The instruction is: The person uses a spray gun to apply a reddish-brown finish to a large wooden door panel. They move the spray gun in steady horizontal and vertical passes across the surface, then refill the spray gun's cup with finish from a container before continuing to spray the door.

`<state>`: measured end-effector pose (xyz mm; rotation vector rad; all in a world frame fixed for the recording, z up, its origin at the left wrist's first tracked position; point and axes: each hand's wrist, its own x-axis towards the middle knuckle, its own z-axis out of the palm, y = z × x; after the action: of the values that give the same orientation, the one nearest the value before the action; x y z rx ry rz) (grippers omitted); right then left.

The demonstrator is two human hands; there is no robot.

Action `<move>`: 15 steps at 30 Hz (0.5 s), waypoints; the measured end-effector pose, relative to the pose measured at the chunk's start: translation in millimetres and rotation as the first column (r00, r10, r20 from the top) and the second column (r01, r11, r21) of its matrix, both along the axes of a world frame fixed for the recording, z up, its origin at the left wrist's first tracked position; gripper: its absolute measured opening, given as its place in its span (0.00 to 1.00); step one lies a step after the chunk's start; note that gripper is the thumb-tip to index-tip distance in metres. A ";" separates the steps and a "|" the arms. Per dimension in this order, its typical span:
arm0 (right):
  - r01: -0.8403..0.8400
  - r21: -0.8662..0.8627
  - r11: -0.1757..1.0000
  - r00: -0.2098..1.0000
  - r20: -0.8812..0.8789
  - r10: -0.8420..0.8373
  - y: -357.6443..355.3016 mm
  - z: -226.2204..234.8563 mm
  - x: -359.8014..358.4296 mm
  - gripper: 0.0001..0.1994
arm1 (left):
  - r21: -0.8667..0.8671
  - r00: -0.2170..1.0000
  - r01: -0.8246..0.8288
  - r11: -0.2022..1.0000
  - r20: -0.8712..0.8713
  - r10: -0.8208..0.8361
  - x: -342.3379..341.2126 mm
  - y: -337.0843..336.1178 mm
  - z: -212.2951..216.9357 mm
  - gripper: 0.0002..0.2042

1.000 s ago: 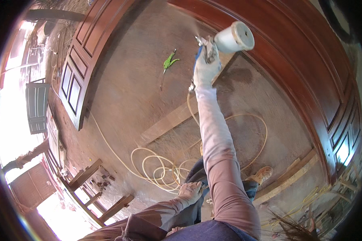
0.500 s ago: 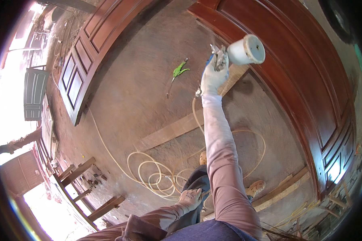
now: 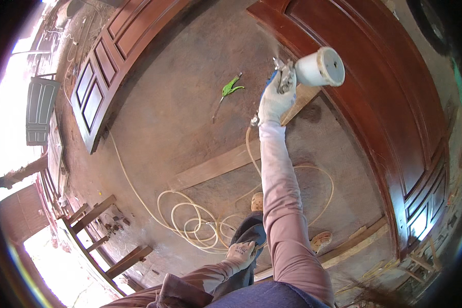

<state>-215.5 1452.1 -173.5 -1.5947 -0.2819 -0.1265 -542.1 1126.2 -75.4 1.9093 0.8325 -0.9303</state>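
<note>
2 gloved hands are in view. A spray gun (image 3: 288, 77) is held by the right hand (image 3: 278, 100) just beside the left edge of a large red-brown door (image 3: 374, 97); that hand's grip is wrapped narrowly around the gun, whose white cup (image 3: 310, 71) is seen against the door. Faint mist (image 3: 277, 50) is shown at the nozzle. The left hand (image 3: 241, 252) is rested at the trouser leg (image 3: 249, 232), well apart from the door, below and left; whether anything is held in its grip cannot be told. Colour is already borne across the door's visible face, so spraying is judged well advanced; any part left uncoated cannot be made out. Left of the door, a green air gun (image 3: 231, 88), a coiled hose (image 3: 197, 222) and a 2nd panelled door (image 3: 108, 57) are seen.
</note>
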 end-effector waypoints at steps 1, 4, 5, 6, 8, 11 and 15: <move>0.022 -0.037 0.999 0.997 -0.074 -0.025 -6.6 -5.1 1.4 0.14 | -0.028 0.999 0.024 0.999 -0.042 -0.025 5.7 2.8 2.6 0.15; -0.055 0.142 0.988 0.998 -0.026 0.059 7.7 17.9 -5.7 0.15 | 0.047 0.999 -0.031 0.998 0.039 0.029 -0.8 -0.8 1.7 0.12; -0.092 0.103 0.990 0.995 -0.025 0.095 15.9 15.5 -4.8 0.14 | 0.057 0.998 -0.039 0.998 0.058 0.035 -2.7 -0.8 0.0 0.12; -0.124 0.057 0.991 0.992 -0.023 0.126 27.3 11.4 2.7 0.14 | 0.066 0.998 -0.011 0.998 0.069 0.006 -2.3 -0.9 -1.7 0.12; -0.192 0.008 0.981 0.980 -0.047 0.193 46.6 17.3 11.8 0.13 | 0.086 0.995 0.040 0.995 0.084 -0.047 -1.4 -0.7 -5.2 0.13; -0.110 0.102 0.989 0.993 -0.039 0.115 45.0 29.8 5.6 0.12 | 0.118 0.997 -0.006 0.993 0.083 -0.003 -5.1 -4.9 -5.3 0.13; -0.005 0.058 0.998 0.999 0.038 0.002 -9.8 39.2 -2.1 0.15 | 0.125 0.998 0.025 0.992 0.063 -0.033 -1.4 -7.6 -1.4 0.12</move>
<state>-217.6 1442.3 -134.4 -1.5348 -0.3080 -0.1612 -543.5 1118.6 -76.8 2.0518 0.8436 -0.8465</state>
